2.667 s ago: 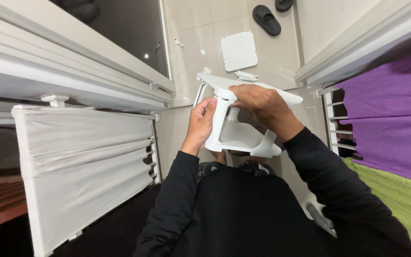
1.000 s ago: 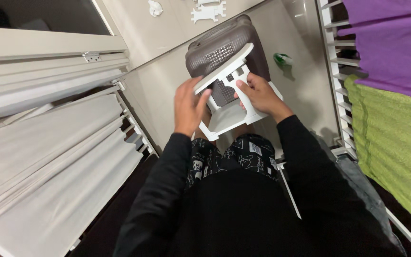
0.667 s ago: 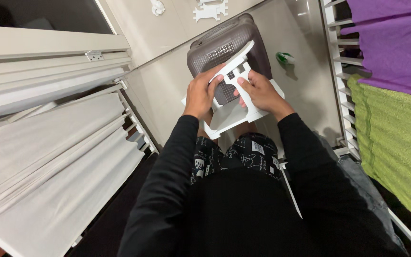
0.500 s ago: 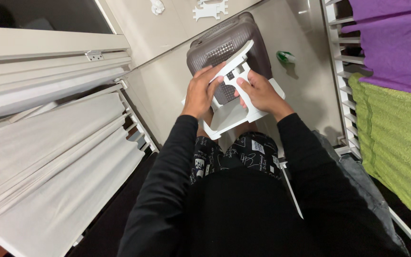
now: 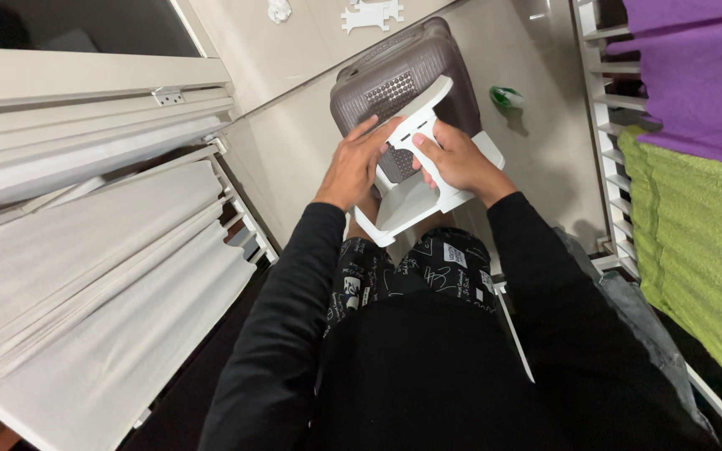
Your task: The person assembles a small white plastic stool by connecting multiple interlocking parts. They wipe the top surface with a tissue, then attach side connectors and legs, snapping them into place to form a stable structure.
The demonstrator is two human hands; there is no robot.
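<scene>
My left hand [image 5: 351,167] and right hand [image 5: 459,159] have both closed on the white slotted plastic part [image 5: 415,179], regripped nearer its slots than a second ago, above the brown basket [image 5: 403,79] on the floor [image 5: 536,159].

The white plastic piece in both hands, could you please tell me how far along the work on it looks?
Done: the white plastic piece is lifted off the floor, above the brown basket. In hand: the left hand and right hand grip it on either side of its slotted part. Left: two more white pieces lie untouched on the floor beyond.
</scene>
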